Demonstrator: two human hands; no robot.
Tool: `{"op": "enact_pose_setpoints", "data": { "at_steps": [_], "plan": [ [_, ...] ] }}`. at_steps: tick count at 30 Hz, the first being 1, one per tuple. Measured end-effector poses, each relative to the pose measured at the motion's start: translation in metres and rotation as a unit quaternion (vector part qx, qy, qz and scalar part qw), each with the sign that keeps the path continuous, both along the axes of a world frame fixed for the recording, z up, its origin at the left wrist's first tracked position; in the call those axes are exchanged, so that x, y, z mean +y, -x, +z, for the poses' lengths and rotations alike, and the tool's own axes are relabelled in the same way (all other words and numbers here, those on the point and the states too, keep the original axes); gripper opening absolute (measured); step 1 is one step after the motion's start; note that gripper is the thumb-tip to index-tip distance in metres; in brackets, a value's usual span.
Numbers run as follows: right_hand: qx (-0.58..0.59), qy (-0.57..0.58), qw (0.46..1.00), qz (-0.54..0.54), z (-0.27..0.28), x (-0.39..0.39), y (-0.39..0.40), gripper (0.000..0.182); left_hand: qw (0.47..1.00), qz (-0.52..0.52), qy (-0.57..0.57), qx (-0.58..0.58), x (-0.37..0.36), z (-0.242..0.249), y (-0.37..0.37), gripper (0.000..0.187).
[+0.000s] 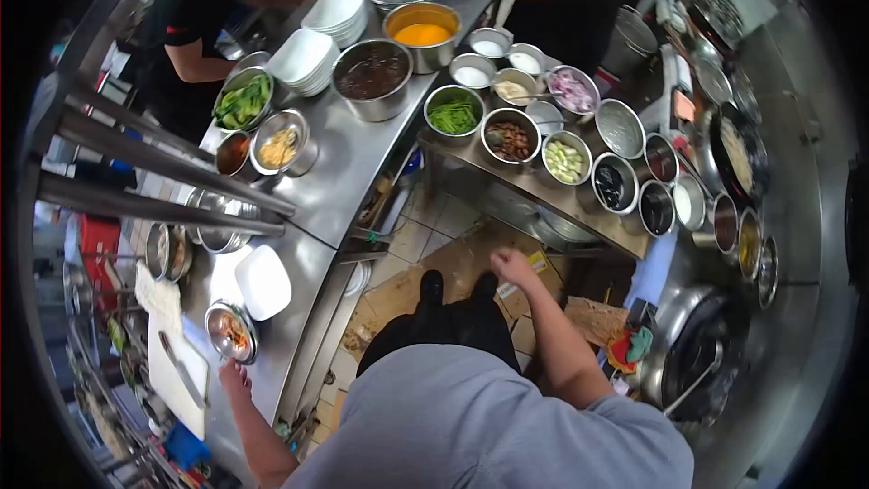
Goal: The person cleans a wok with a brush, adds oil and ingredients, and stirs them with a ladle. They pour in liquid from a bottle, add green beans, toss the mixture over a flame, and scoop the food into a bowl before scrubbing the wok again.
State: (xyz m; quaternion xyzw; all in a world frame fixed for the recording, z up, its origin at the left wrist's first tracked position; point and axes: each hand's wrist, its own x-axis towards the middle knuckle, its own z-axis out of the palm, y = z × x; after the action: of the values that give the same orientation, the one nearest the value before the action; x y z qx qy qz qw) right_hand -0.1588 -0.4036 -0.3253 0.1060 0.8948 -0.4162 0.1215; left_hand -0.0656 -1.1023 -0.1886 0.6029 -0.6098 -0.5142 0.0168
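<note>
On the left steel counter, my left hand (pixel 235 380) is at the near rim of a small metal bowl (pixel 218 317) with reddish-orange food (pixel 237 337) in it. Its fingers are curled against the rim; the exact grip is small in view. Just beyond the bowl lies a white rectangular dish (pixel 263 282) with nothing in it. Left of my hand is a white cutting board (pixel 172 369) with a knife (pixel 184 368) across it. My right hand (pixel 513 269) hangs in the air over the floor, its fingers curled in, with nothing visible in them.
Stacked white dishes (pixel 302 62), a pot of dark liquid (pixel 372 80) and a pot of orange liquid (pixel 423 34) stand farther along the steel counter (pixel 312 195). Ingredient containers, including chopped greens (pixel 452 114), fill the opposite shelf. A wok (pixel 697 358) sits at right. Two people work ahead.
</note>
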Motion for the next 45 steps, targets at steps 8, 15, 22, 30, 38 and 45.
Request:
{"op": "enact_pose_setpoints", "data": {
  "at_steps": [8, 15, 22, 30, 38, 45],
  "plan": [
    [0.118, 0.198, 0.930, -0.287, 0.117, 0.034, 0.142, 0.035, 0.994, 0.031, 0.084, 0.064, 0.027, 0.034, 0.020, 0.010],
    [0.210, 0.064, 0.952, -0.214, 0.090, 0.084, 0.227, 0.028, 0.979, 0.053, 0.049, 0.189, 0.076, 0.087, 0.007, 0.016],
    [0.152, 0.047, 0.978, -0.136, 0.109, 0.102, 0.222, 0.027, 0.969, -0.039, -0.042, 0.241, 0.210, 0.102, 0.053, 0.010],
    [0.039, 0.270, 0.943, -0.191, 0.111, 0.100, 0.219, 0.028, 0.960, -0.184, -0.099, 0.184, 0.342, 0.052, 0.136, 0.011],
    [0.031, 0.389, 0.890, -0.237, 0.103, 0.099, 0.180, 0.028, 0.899, -0.361, -0.090, 0.230, 0.429, -0.011, 0.241, 0.011],
    [0.014, 0.487, 0.804, -0.342, 0.132, 0.105, 0.162, 0.031, 0.856, -0.429, 0.012, 0.287, 0.477, -0.012, 0.326, 0.013]
  ]
}}
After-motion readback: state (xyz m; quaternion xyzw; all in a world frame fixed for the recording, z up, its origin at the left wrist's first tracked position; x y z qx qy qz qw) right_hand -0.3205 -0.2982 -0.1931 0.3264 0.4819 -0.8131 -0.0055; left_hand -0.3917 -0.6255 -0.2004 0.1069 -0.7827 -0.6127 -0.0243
